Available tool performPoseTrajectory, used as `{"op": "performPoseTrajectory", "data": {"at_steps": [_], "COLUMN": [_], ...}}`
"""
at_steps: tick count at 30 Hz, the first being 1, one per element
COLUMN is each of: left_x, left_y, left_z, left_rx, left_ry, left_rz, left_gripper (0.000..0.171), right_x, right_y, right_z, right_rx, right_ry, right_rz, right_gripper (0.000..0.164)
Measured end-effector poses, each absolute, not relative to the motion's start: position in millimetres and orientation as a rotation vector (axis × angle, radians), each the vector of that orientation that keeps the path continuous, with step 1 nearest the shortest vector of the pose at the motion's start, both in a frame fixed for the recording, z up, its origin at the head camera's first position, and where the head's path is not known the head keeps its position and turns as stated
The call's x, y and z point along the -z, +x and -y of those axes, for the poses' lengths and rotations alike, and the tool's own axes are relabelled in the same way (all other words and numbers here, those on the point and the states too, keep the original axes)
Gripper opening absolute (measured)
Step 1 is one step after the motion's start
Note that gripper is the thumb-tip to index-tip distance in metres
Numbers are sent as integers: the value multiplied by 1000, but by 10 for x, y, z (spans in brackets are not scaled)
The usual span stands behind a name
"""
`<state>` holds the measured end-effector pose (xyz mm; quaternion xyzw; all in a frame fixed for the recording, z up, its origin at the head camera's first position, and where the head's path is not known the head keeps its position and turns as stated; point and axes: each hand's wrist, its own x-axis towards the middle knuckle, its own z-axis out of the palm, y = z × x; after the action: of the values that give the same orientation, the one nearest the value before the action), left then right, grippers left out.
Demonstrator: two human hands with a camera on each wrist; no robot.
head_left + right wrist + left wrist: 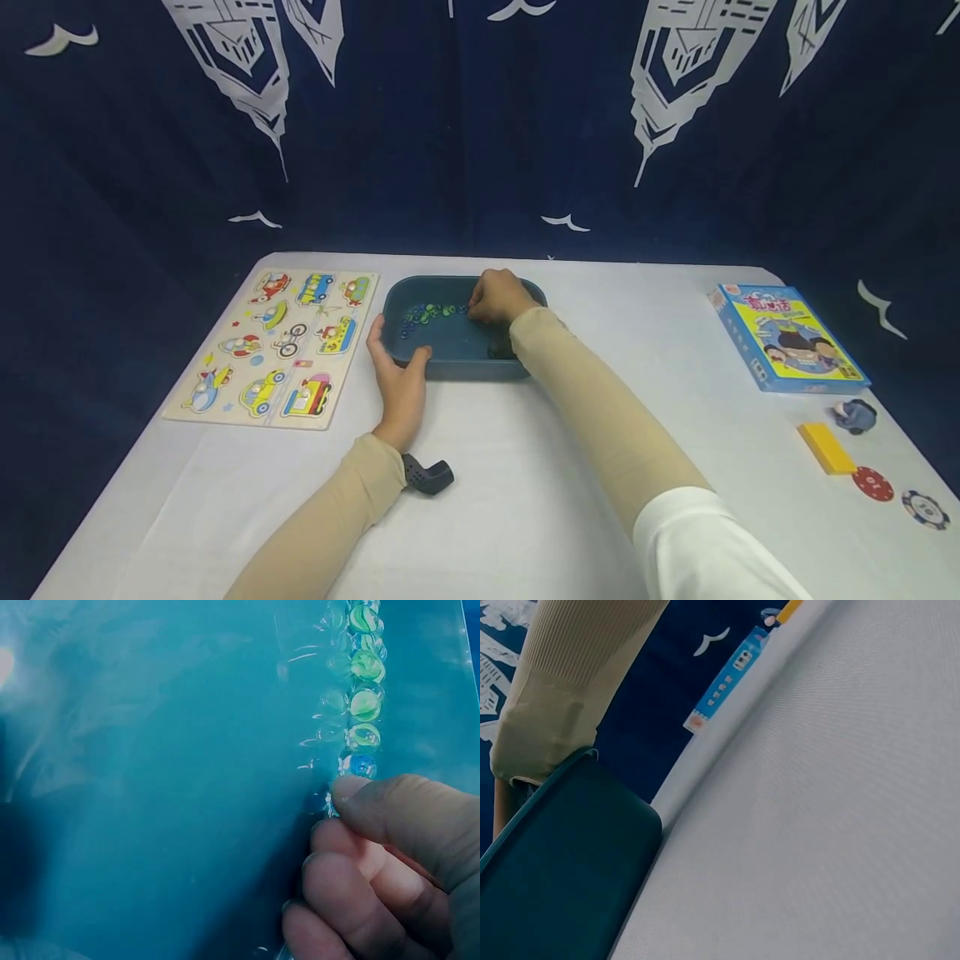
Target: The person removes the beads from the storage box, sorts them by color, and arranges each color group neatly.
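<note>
A dark teal plastic tub (480, 368) sits on the table, seen in all three views. Inside lie several glass marbles (427, 313), green ones in a row with blue ones at either end. My left hand (401, 392) braces the tub's near left corner, fingers along the left side and thumb at the front rim; the left wrist view hides this hand. My right hand (497, 296) reaches into the tub, its thumb and forefinger pinching a clear marble (330, 804), mostly covered, at the end of the row beside a blue marble (358, 766).
A wooden vehicle puzzle board (277, 346) lies left of the tub. Towards the right edge are a blue and yellow game box (787, 337), a small grey-blue figure (855, 416), a yellow block (827, 448), a red chip (873, 483) and a black-and-white chip (926, 509).
</note>
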<state>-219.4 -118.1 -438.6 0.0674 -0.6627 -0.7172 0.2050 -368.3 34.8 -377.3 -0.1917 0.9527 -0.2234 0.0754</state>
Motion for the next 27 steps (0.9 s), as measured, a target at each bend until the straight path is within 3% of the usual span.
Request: {"op": "performPoseTrajectory", "data": {"at_steps": [10,19,27], "left_x": [4180,4059,4028], "left_y": [-2075,-2006,-1985], "left_z": [1157,1112,1116], "left_rx": [2039,2034,2043], "left_ry": [199,232,249], "left_rz": [1890,1902,1908], "left_gripper": [80,79,79], "right_x": [3596,3369,3420], "right_y": [-3683,-3613,-3471], "right_z": [-485,-827,-1397], "right_rx": [1050,1520,1976], "right_ry": [-584,-666,-538], "right_rz": [-2537,-2106,-1981], "right_gripper": [8,26,14]}}
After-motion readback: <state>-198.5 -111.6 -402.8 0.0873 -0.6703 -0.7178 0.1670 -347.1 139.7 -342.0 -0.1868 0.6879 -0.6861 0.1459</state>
